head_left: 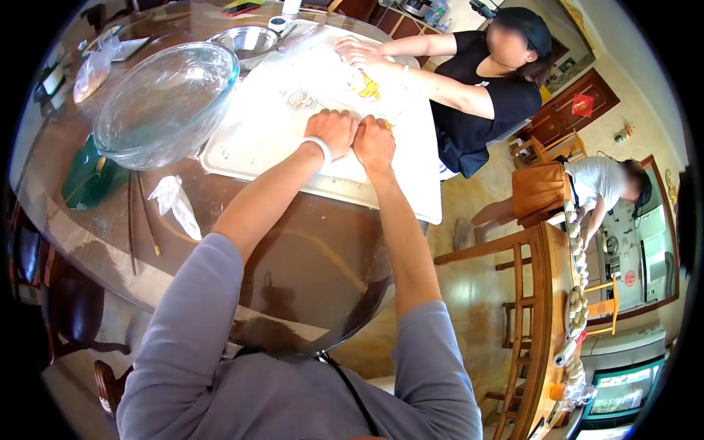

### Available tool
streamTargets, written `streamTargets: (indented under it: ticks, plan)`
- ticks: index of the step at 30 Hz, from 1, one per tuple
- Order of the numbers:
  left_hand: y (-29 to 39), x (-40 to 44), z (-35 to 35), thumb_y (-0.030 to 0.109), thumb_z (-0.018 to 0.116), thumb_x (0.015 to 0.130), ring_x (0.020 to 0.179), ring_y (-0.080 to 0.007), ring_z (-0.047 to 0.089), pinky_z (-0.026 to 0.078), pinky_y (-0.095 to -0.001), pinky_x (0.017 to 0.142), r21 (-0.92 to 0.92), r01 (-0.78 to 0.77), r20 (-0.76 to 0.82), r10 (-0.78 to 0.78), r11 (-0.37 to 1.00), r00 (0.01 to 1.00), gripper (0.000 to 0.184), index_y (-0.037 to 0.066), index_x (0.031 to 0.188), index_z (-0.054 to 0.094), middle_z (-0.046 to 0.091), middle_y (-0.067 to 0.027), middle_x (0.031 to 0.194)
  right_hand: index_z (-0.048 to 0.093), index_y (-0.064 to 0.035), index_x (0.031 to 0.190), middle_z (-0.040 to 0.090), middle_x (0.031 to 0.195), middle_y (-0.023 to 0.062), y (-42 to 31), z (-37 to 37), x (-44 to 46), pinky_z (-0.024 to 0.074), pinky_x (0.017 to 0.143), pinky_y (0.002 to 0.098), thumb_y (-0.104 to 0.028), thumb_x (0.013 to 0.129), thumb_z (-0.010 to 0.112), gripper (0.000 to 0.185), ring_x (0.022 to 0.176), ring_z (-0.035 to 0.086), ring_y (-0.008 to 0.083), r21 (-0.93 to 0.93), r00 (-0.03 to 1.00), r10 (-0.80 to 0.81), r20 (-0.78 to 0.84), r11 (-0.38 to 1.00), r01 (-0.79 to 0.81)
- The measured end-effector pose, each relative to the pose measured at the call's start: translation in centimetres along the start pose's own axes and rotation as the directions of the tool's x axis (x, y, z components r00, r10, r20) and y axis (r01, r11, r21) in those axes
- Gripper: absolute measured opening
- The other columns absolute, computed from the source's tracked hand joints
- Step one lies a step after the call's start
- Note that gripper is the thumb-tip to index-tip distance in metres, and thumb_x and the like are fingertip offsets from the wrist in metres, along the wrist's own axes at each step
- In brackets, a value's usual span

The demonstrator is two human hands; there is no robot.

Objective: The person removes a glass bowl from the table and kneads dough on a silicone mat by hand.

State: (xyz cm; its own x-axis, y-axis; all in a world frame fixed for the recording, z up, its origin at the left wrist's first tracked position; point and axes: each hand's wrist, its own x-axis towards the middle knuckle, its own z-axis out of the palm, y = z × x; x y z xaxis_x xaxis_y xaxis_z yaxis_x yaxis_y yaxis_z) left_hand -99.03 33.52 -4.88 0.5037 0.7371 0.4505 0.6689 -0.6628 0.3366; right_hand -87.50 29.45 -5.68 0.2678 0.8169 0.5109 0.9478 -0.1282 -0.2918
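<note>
Both of my hands rest side by side on a large pale mat [260, 139] printed with cartoon figures. My left hand [334, 133], with a white band at the wrist, is curled with its knuckles up. Touching it on the right is my right hand [375, 144], curled the same way. Whatever lies under the fingers is hidden, and the bright glare on the mat hides detail around them. Left of the mat stands a big clear glass bowl [165, 106], tilted in this view. A metal bowl [248, 41] sits behind it.
A co-worker [480, 88] in black has both hands on the mat's far right. Chopsticks [145, 213], a crumpled white tissue [176, 205] and a green object [89, 176] lie at left. Another person [598, 187] bends over a wooden table [546, 293] at right.
</note>
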Motion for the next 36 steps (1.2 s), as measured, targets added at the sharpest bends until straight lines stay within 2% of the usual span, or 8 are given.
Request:
streamTargets:
  ticks: [5, 11, 14, 16, 21, 25, 31, 36]
  plan:
    - [-0.2, 0.0, -0.8, 0.029, 0.036, 0.093, 0.085, -0.0349, 0.062, 0.049, -0.0443, 0.077, -0.061, 0.116, 0.12, -0.108, 0.991, 0.987, 0.037, 0.001, 0.089, 0.06, 0.065, -0.0198, 0.085, 0.059, -0.0027, 0.088, 0.06, 0.093, 0.0204, -0.2, -0.6, 0.0, 0.0497, 0.073, 0.0467, -0.021, 0.087, 0.049, 0.022, 0.083, 0.061, 0.0389, 0.03, 0.998, -0.002, 0.064, 1.0, 0.001]
    - [0.5, -4.1, -4.1, 0.031, 0.022, 0.097, 0.089, -0.0378, 0.059, 0.044, -0.0464, 0.083, -0.189, -0.04, 0.304, 0.097, 0.981, 0.948, 0.05, 0.002, 0.09, 0.061, 0.063, -0.0215, 0.092, 0.06, -0.001, 0.09, 0.06, 0.091, 0.0241, -0.8, -4.4, -3.8, 0.0467, 0.078, 0.0468, -0.024, 0.091, 0.039, 0.031, 0.086, 0.059, 0.0403, 0.229, 0.95, -0.228, 0.213, 0.957, 0.179]
    - [1.9, -6.5, -6.5, 0.034, 0.019, 0.098, 0.08, -0.0391, 0.059, 0.045, -0.0475, 0.078, -0.187, -0.073, 0.337, 0.133, 0.98, 0.932, 0.056, 0.001, 0.081, 0.062, 0.063, -0.023, 0.083, 0.062, -0.0012, 0.088, 0.062, 0.087, 0.0258, -2.1, -6.7, -6.3, 0.0469, 0.077, 0.0472, -0.025, 0.092, 0.038, 0.034, 0.083, 0.06, 0.04, 0.213, 0.919, -0.122, 0.375, 0.976, 0.043]
    - [2.2, -6.7, -7.1, 0.035, 0.02, 0.098, 0.076, -0.0395, 0.059, 0.045, -0.048, 0.075, -0.163, -0.103, 0.355, 0.155, 0.981, 0.922, 0.058, 0.001, 0.077, 0.061, 0.062, -0.0233, 0.078, 0.062, -0.0005, 0.086, 0.062, 0.084, 0.0254, -2.6, -7.2, -6.6, 0.0474, 0.075, 0.0466, -0.027, 0.093, 0.038, 0.036, 0.079, 0.06, 0.0399, 0.176, 0.943, -0.113, 0.313, 0.983, 0.059]
    - [2.5, -5.1, -8.3, 0.034, 0.03, 0.096, 0.074, -0.0388, 0.059, 0.046, -0.0463, 0.07, -0.093, -0.347, -0.17, 0.329, 0.933, 0.929, 0.051, 0.001, 0.074, 0.061, 0.061, -0.0222, 0.075, 0.06, -0.0003, 0.085, 0.062, 0.082, 0.0219, -3.6, -9.0, -4.9, 0.0474, 0.073, 0.0454, -0.024, 0.091, 0.045, 0.028, 0.077, 0.06, 0.039, 0.16, 0.965, -0.247, -0.089, 0.953, 0.258]
    - [0.7, -5.0, -7.1, 0.033, 0.033, 0.096, 0.079, -0.0377, 0.059, 0.046, -0.0457, 0.071, -0.143, -0.086, 0.082, 0.098, 0.986, 0.992, 0.046, 0.0, 0.077, 0.06, 0.061, -0.0221, 0.078, 0.058, -0.0029, 0.084, 0.061, 0.086, 0.0193, -1.6, -6.8, -4.8, 0.0465, 0.072, 0.0457, -0.022, 0.089, 0.05, 0.021, 0.079, 0.059, 0.0369, 0.35, 0.989, -0.118, 0.087, 0.933, 0.08]
    - [0.7, -3.5, -3.5, 0.027, 0.037, 0.093, 0.082, -0.0367, 0.061, 0.048, -0.0449, 0.075, -0.061, 0.059, 0.038, -0.056, 0.996, 0.998, 0.038, 0.002, 0.081, 0.062, 0.064, -0.0219, 0.083, 0.055, -0.0038, 0.089, 0.063, 0.088, 0.0206, -2.4, -4.4, -3.8, 0.0474, 0.074, 0.0467, -0.025, 0.09, 0.045, 0.023, 0.082, 0.06, 0.0397, 0.168, 0.988, -0.137, 0.068, 0.978, 0.124]
    - [0.7, -2.4, -3.1, 0.015, 0.044, 0.084, 0.086, -0.0341, 0.064, 0.05, -0.0423, 0.076, 0.033, 0.042, 0.286, -0.05, 0.999, 0.957, 0.024, 0.002, 0.087, 0.064, 0.066, -0.0208, 0.089, 0.052, -0.0026, 0.097, 0.063, 0.085, 0.0251, -3.0, -3.5, -2.7, 0.0477, 0.073, 0.0505, -0.02, 0.09, 0.04, 0.022, 0.082, 0.062, 0.0416, 0.044, 0.946, -0.058, 0.318, 0.998, 0.046]
